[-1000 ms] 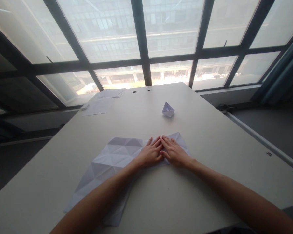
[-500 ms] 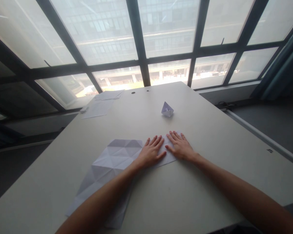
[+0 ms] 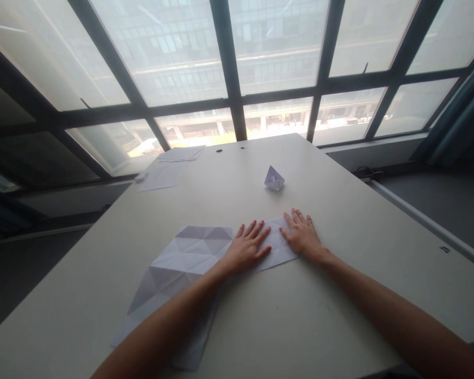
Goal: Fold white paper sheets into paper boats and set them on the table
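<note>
folded paper (image 3: 277,251) on bench (image 3: 284,326), just below and right of frame centre; long axis appears to run left-right, rising rightward. left hand (image 3: 247,248) covers its left end, right hand (image 3: 302,236) its right; both spread palm-down, equally near.

And it's daylight all the way here, pouring through a broad bank of windows (image 3: 276,47), every pane boxed in by thick dark frames (image 3: 223,47). Beyond the glass, a pale building (image 3: 169,47) stands washed out, the glare strongest low down. The white bench (image 3: 268,331) runs right up toward the windows. Over on the right, a blue-grey curtain (image 3: 444,139) hangs in folds, the floor (image 3: 458,195) dark grey below it, a pale bar (image 3: 430,218) slanting beside the bench. Far left, that dark bluish patch (image 3: 8,221) could be another curtain; it's too dim to say.
</note>
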Demonstrator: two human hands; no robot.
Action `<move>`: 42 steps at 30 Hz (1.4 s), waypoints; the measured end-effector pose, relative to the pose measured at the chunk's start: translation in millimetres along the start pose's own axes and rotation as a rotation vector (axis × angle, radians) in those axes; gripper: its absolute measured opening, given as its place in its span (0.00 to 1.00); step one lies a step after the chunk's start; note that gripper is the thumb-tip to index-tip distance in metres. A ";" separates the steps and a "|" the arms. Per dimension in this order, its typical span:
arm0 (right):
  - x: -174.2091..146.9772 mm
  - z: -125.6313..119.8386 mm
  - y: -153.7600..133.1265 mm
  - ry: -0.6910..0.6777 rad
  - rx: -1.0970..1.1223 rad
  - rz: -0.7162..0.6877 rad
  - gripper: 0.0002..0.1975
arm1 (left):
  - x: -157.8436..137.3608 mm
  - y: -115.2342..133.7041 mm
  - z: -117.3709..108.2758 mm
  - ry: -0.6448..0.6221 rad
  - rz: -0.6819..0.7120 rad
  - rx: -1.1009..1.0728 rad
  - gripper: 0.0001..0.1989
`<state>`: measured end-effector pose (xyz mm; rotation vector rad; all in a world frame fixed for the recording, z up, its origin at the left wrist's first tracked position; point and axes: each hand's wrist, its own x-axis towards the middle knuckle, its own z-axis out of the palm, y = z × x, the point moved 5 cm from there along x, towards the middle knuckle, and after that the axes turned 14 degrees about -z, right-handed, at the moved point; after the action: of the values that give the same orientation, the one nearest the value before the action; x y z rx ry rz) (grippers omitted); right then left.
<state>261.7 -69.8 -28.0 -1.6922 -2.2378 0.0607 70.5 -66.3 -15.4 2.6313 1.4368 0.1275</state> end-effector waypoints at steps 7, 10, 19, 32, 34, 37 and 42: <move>-0.8 -4.4 4.7 0.053 0.005 0.078 0.31 | 0.8 -1.5 0.9 0.016 -0.006 -0.011 0.33; -1.2 -5.9 5.5 0.066 0.027 0.083 0.32 | 0.7 -1.7 0.7 0.023 -0.012 -0.008 0.34; -1.3 -5.6 19.2 0.106 0.122 0.060 0.29 | 1.5 -0.4 -1.4 0.054 -0.045 -0.029 0.33; -2.2 -8.5 22.2 0.146 0.182 0.052 0.28 | 3.5 -1.0 -2.0 0.072 -0.052 -0.050 0.32; -2.0 -9.7 22.4 0.163 0.207 0.054 0.27 | 2.8 -0.4 -2.6 0.062 -0.038 -0.044 0.34; -1.4 -13.8 22.2 0.223 0.273 0.042 0.26 | 2.2 0.2 -2.8 0.044 -0.023 -0.030 0.37; -1.6 -24.9 24.0 0.388 0.447 0.019 0.24 | 2.0 0.6 -2.9 0.013 -0.027 -0.015 0.39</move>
<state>291.5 -68.4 -10.4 -1.3491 -1.7628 0.2019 71.6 -64.6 -12.4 2.6022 1.4695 0.1528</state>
